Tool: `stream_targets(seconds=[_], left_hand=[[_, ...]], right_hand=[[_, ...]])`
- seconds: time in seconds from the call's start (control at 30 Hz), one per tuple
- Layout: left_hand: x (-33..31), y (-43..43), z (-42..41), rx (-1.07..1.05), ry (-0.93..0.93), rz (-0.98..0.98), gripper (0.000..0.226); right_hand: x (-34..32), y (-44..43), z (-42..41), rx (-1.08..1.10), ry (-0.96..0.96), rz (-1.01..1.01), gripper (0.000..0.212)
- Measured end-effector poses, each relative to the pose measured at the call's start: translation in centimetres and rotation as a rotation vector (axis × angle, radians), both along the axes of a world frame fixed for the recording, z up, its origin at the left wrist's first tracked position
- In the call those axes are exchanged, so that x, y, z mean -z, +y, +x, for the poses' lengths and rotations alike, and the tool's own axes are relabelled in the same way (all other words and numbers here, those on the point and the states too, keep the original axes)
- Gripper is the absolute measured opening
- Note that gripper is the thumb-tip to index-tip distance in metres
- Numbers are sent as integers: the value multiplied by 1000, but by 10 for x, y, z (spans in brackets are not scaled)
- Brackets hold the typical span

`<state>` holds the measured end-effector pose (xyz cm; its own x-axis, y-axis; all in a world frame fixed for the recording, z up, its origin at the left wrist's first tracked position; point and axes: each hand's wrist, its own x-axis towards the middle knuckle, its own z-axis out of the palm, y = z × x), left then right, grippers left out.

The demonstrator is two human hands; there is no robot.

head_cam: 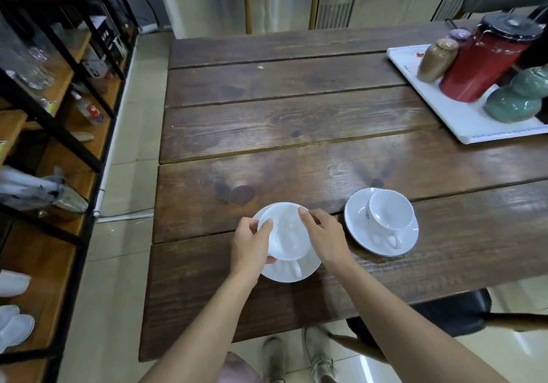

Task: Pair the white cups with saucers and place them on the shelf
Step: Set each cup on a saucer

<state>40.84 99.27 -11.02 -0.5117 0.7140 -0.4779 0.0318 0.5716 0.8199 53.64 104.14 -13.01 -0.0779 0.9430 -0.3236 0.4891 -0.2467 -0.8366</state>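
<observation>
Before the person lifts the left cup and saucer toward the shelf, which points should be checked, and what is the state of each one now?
1. Cup sits on its saucer: ok, it rests inside the rim, handle toward the person.
2. Left hand holds the set: ok, thumb on the cup rim, fingers at the side.
3. Right hand holds the set: cannot tell, its fingers touch the cup's far rim, but any grip under the saucer is hidden.
4. Second cup on second saucer: ok, paired, standing apart to the right.
5. Free place on the shelf: cannot tell, only parts of it are visible.
</observation>
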Motion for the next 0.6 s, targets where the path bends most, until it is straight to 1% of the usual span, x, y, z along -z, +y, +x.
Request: stream_targets(seconds=[0.1,0.13,0.17,0.2,0.23,0.27,0.3,0.33,0.4,0.47,0.5,0.6], left_hand=[[3,1,-7,37,184,5,18],[4,1,-11,13,198,3,20],[5,2,-15,-31,150,-15,25],[5,2,-21,-87,36,-48,34],[2,2,-26,-143,-121,-89,43],[0,0,-30,-182,-290,-130,48],[-2,-1,-34,-187,-430,-168,48],[-4,-3,-37,-159,-510,-198,44],[-4,-6,-38,-100,-550,-216,37],[-1,-9,-38,-69,-542,-195,36],[1,-10,-38,-52,-542,-184,36],[5,-16,-37,2,-510,-161,38]], right_hand=[[5,2,6,36,-26,56,43],[7,2,8,58,-27,79,47],[7,2,10,76,-15,94,49],[7,1,12,88,2,87,50],[6,-1,13,96,29,59,47],[5,-2,13,91,54,16,42],[5,-3,13,77,70,-28,38],[5,-4,14,62,77,-69,35],[4,-5,14,70,104,-154,35],[5,-3,15,87,134,-230,43],[5,-2,15,80,145,-256,43],[3,-3,14,60,203,-296,35]])
